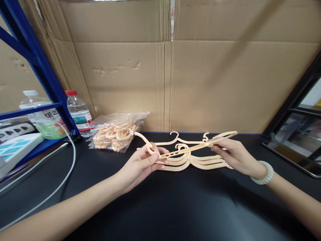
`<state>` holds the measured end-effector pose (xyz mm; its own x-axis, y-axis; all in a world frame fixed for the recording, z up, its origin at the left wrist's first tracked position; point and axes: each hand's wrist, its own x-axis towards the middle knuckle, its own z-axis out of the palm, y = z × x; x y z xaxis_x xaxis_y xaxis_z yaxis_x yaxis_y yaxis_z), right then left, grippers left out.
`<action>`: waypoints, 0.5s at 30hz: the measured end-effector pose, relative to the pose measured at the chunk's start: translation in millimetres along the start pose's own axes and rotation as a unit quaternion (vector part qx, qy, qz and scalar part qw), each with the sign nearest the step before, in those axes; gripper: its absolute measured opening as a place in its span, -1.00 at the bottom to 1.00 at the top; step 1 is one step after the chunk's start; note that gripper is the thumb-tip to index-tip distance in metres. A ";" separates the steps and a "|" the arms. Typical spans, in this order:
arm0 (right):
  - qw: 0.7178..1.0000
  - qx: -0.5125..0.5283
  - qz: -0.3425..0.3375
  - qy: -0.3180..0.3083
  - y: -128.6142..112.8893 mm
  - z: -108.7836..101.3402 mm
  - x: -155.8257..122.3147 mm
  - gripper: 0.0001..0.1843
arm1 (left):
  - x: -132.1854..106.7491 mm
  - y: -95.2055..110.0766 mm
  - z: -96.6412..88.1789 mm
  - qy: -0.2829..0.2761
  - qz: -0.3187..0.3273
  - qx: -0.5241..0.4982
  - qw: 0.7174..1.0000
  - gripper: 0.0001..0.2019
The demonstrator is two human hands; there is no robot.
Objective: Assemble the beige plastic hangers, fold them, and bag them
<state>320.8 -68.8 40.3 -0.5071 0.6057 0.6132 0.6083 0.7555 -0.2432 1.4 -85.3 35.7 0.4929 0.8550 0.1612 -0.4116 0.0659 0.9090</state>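
A beige plastic folding clothes hanger (187, 149) is held aloft between both hands, above the black table. My left hand (140, 164) pinches its left end, where a curved arm points up and left. My right hand (235, 156) grips the far end, from which a looped piece sticks out to the right. Beneath and behind the held hanger lie several beige hangers (209, 166) in a stack. Another hanger (190, 142) with upturned hooks lies farther back, partly covered by the held one.
Left of the hangers sits a clear plastic bag (116, 134) of beige hanger parts. Behind it stand a red-capped bottle (79, 113) and a blue shelf frame (47, 70). A white cable (73, 160) runs along the left. Cardboard (125, 73) walls the back; a dark-framed object (296, 157) stands right.
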 end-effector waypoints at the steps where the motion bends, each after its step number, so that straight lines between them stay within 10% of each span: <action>1: 1.000 -0.001 -0.001 0.002 0.1 0.0 -0.2 -0.74 | 0.0 -0.1 -0.1 -0.003 0.004 0.000 1.000 -0.86; 15: 1.000 -0.020 -0.016 0.006 -0.6 8.8 -2.3 -0.80 | -0.2 -4.0 -2.0 0.026 0.000 0.029 0.999 -0.76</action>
<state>316.2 -68.5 32.4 -0.5197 0.5778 0.6294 0.6153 0.7642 -0.1935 1.4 -84.7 31.3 0.4529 0.8802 0.1418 -0.3653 0.0381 0.9301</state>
